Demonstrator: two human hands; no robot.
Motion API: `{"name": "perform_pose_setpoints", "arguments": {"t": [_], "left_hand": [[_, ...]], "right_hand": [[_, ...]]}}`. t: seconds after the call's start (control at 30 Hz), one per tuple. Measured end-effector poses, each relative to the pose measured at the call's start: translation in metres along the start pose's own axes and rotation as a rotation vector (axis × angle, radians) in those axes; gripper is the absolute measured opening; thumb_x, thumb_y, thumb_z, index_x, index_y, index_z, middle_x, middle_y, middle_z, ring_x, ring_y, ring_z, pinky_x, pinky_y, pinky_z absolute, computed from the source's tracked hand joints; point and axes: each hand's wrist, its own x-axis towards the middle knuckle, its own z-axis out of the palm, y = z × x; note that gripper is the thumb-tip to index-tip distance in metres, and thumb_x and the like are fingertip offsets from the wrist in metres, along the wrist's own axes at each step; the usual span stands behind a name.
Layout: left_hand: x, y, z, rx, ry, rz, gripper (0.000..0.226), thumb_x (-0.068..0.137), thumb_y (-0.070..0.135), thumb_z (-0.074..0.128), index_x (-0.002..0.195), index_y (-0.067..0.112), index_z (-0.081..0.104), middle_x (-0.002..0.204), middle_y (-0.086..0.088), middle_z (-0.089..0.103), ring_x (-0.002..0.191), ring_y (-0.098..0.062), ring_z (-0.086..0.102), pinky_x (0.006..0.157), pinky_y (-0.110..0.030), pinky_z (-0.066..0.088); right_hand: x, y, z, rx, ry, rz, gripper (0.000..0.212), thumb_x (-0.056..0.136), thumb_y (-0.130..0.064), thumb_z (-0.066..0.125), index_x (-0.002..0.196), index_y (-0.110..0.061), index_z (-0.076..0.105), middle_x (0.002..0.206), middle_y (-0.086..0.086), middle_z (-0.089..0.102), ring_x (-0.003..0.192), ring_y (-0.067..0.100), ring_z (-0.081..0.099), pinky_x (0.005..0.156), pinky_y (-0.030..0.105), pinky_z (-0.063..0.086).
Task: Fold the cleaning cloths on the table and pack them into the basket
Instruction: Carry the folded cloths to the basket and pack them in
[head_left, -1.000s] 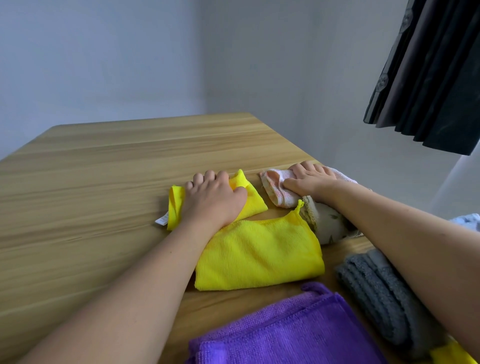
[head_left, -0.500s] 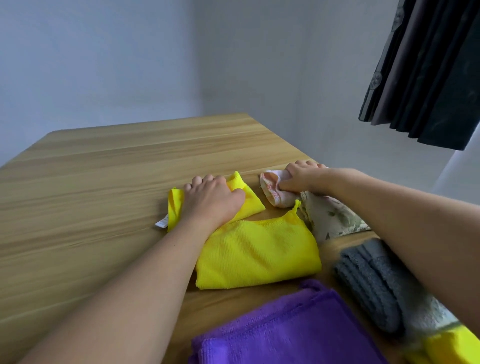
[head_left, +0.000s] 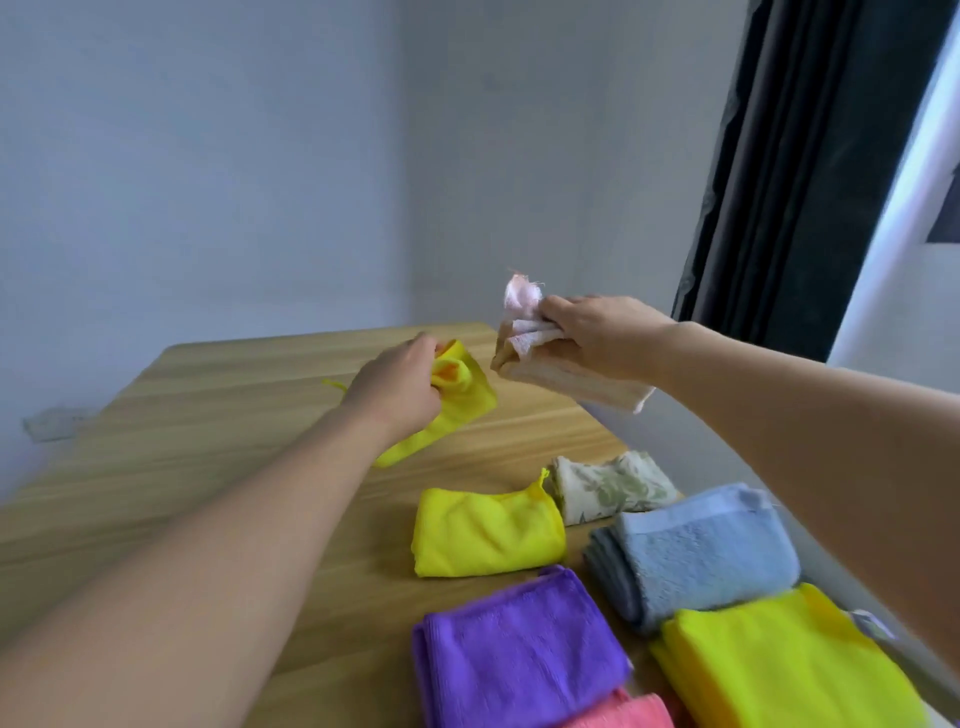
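Note:
My left hand (head_left: 397, 387) grips a small yellow cloth (head_left: 457, 400) and holds it lifted above the wooden table (head_left: 208, 441). My right hand (head_left: 597, 332) is closed on a folded pale pink cloth (head_left: 545, 364), raised in the air to the right of the yellow one. On the table lie folded cloths: a yellow one (head_left: 485, 530), a floral beige one (head_left: 613, 488), a blue one (head_left: 701, 545) over a grey one, a purple one (head_left: 514, 649), a large yellow one (head_left: 779, 665) and a coral one (head_left: 623, 714). No basket is in view.
The table's right edge runs close beside the folded cloths. A dark curtain (head_left: 789, 171) hangs at the right, by a white wall (head_left: 260, 156). A wall socket (head_left: 54, 422) sits low at the left.
Both hands have lifted off the table, each carrying its cloth upward. The camera has tilted, bringing more folded cloths into view at the lower right.

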Motion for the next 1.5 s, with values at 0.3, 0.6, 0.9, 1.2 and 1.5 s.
{"name": "perform_pose_setpoints", "arguments": {"t": [0.3, 0.6, 0.9, 1.2, 1.5], "left_hand": [[-0.078, 0.093, -0.110, -0.058, 0.191, 0.018, 0.036, 0.083, 0.010, 0.050, 0.120, 0.011, 0.050, 0.121, -0.013, 0.056, 0.114, -0.035, 0.050, 0.091, -0.043, 0.045], [-0.129, 0.147, -0.123, -0.227, 0.009, -0.141, 0.037, 0.083, 0.020, 0.062, 0.116, 0.010, 0.049, 0.118, -0.011, 0.056, 0.107, -0.029, 0.054, 0.075, -0.029, 0.037], [-0.057, 0.133, -0.049, -0.216, -0.083, -0.229, 0.043, 0.094, 0.029, 0.053, 0.129, 0.010, 0.034, 0.127, -0.014, 0.050, 0.104, -0.028, 0.051, 0.077, -0.031, 0.038], [0.026, 0.214, -0.072, -0.327, -0.325, -0.332, 0.042, 0.094, 0.027, 0.053, 0.129, 0.013, 0.036, 0.123, -0.010, 0.052, 0.098, -0.027, 0.051, 0.076, -0.032, 0.038], [-0.076, 0.349, -0.043, -0.836, -0.454, -0.770, 0.029, 0.088, 0.002, 0.052, 0.116, 0.007, 0.047, 0.111, -0.017, 0.059, 0.094, -0.028, 0.055, 0.081, -0.030, 0.040]], "right_hand": [[-0.127, -0.026, -0.129, -0.037, 0.103, 0.145, 0.037, 0.096, -0.059, 0.027, 0.096, -0.024, 0.038, 0.075, 0.001, 0.056, 0.068, 0.026, 0.051, 0.063, 0.034, 0.038], [-0.211, -0.008, -0.143, 0.209, -0.039, 0.295, 0.047, 0.099, -0.055, 0.022, 0.102, -0.015, 0.045, 0.095, 0.006, 0.057, 0.081, 0.023, 0.055, 0.074, 0.036, 0.041], [-0.149, 0.039, -0.059, 0.329, -0.007, 0.301, 0.039, 0.098, -0.050, 0.037, 0.087, -0.017, 0.056, 0.082, 0.001, 0.060, 0.069, 0.017, 0.058, 0.063, 0.036, 0.051], [-0.142, 0.112, -0.128, 0.508, -0.224, 0.668, 0.029, 0.099, -0.015, 0.029, 0.114, -0.001, 0.049, 0.111, 0.020, 0.059, 0.097, 0.035, 0.057, 0.084, 0.043, 0.046], [-0.275, 0.115, -0.179, 0.515, -0.399, 0.970, 0.043, 0.089, -0.016, 0.028, 0.132, -0.016, 0.034, 0.111, 0.012, 0.056, 0.099, 0.034, 0.055, 0.085, 0.046, 0.046]]}}
